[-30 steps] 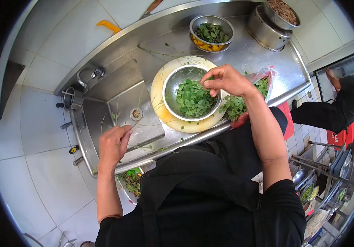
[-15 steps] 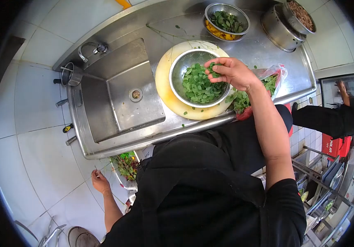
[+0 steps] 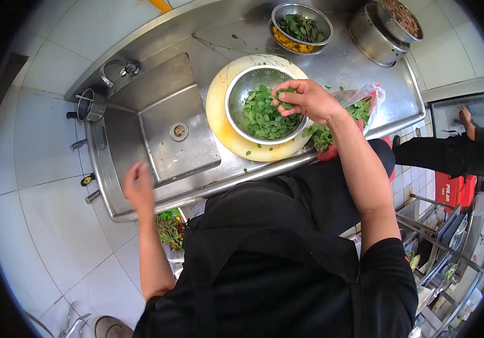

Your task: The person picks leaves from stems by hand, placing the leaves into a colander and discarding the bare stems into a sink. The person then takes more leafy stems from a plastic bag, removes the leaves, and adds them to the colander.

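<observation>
My right hand (image 3: 308, 100) is over the right side of a metal colander (image 3: 236, 115), its fingers closed on a few small green leaves (image 3: 284, 97). Inside the colander lies a heap of loose round green leaves (image 3: 264, 115). The colander stands on a round, yellowish cutting board (image 3: 219, 132). Just right of it, leafy green stems (image 3: 323, 137) spill from a clear and red plastic bag (image 3: 376, 101). Over the sink's front left edge is my left hand (image 3: 139, 186), smeared by motion, so its fingers and anything in them cannot be made out.
A steel sink basin (image 3: 183, 155) with a faucet (image 3: 121, 70) lies left of the board. Behind stand stacked bowls of dark leaves and yellow pieces (image 3: 302, 28) and metal pots (image 3: 380, 36). Stems fill a container (image 3: 170, 228) below the counter. Another person (image 3: 450, 155) is at right.
My left hand has risen from beside the stem container below the counter to the sink's front edge. The right hand stays over the colander with its leaves. The view has shifted slightly.
</observation>
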Tool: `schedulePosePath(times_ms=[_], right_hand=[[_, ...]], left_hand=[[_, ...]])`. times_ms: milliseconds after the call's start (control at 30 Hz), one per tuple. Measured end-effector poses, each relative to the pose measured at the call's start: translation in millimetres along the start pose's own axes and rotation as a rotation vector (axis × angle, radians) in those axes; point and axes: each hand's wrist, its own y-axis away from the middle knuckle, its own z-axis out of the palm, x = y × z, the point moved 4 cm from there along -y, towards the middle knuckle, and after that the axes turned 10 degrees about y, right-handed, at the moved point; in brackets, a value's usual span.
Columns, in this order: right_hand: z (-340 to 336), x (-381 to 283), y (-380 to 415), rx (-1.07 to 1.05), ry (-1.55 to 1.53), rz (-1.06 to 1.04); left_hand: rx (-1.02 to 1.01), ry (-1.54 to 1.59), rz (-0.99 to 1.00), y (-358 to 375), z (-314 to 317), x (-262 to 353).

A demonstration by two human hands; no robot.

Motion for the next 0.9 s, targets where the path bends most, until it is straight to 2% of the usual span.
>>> schedulePosePath(times_ms=[33,100,133,200,300,467,533,633,900], right_hand=[[3,-1,-1,-0.008,0.002,-0.017],[10,-5,0,-0.019,0.000,-0.032],[12,-7,1,-0.024,-0.009,-0.037],[14,-8,3,-0.005,0.003,-0.041],[14,-7,6,0.010,-0.012,-0.053],[13,-2,12,0.019,-0.034,-0.099],[12,-1,12,-0.010,-0.020,-0.097],[9,-3,13,0.005,-0.021,-0.089],[1,-6,8,0.086,-0.035,-0.061]], left_hand=[[-0.123,0.082,0.102,-4,40,31],[-0.392,0.315,0.194,-3,106,109],[-0.465,0.402,0.212,-2,138,126],[-0.664,0.472,0.108,-5,182,166],[-0.763,0.598,0.062,-7,218,190],[-0.794,0.576,0.101,-3,230,200],[-0.733,0.588,0.211,-3,229,202],[-0.704,0.560,0.244,-2,228,200],[-0.643,0.590,0.140,-17,219,181]])
